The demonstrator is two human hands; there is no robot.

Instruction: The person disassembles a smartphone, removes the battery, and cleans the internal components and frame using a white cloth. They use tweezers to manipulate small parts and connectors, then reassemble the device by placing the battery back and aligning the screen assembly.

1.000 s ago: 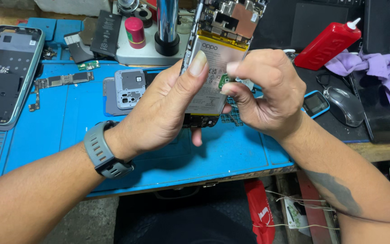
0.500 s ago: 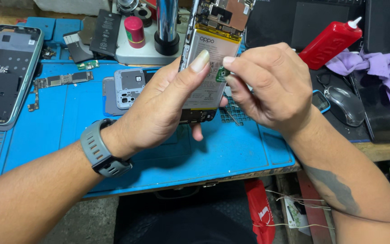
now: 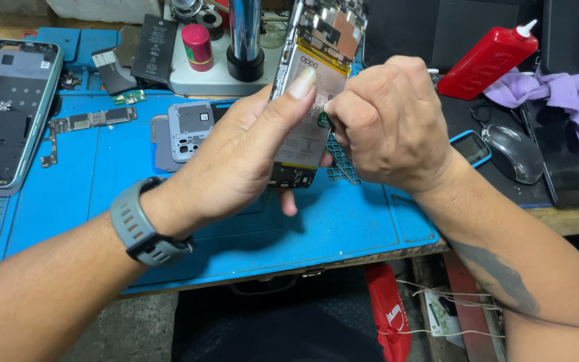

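My left hand [image 3: 236,161] grips an opened smartphone [image 3: 313,100] with its back cover off, held upright above the blue work mat [image 3: 88,208]. The phone's battery and circuit board face me, and my left thumb lies across the battery. My right hand [image 3: 390,124] is closed in a fist at the phone's right edge, fingertips pinching a small green pull tab [image 3: 323,121] beside the battery. A grey watch [image 3: 143,231] sits on my left wrist.
On the mat lie a phone frame [image 3: 5,114] at the far left, a loose circuit board [image 3: 92,121] and a grey camera cover [image 3: 185,127]. Behind stand a metal post [image 3: 244,33], a red bottle [image 3: 490,60], a purple cloth [image 3: 564,94], a mouse [image 3: 514,151].
The phone has been lifted and tilted more upright in my left hand. My right hand has closed tighter at the phone's right edge and moved up with it.
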